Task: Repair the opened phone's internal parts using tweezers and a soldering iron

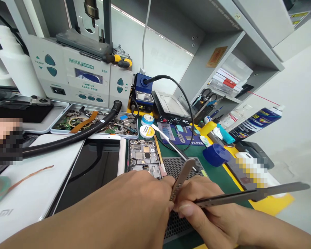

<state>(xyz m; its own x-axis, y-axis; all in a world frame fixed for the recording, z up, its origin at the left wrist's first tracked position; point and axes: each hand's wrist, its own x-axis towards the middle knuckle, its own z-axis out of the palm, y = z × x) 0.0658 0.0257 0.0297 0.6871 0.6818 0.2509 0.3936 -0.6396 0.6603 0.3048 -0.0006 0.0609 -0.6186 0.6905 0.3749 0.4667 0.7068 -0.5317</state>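
Note:
My left hand is closed in a pinch on a pair of metal tweezers that stick up to the right. My right hand grips a second pair of tweezers, whose long handle runs out to the right. Both tips meet between my fingers, hidden there. Just beyond my left hand lies an opened phone with its circuit board bare. A perforated black mat lies under my hands.
A white phone lies screen-up on the left beside a white tablet back. Behind are a hot-air station with a black hose, a parts tray, solder tins, a blue cap and a glue tube.

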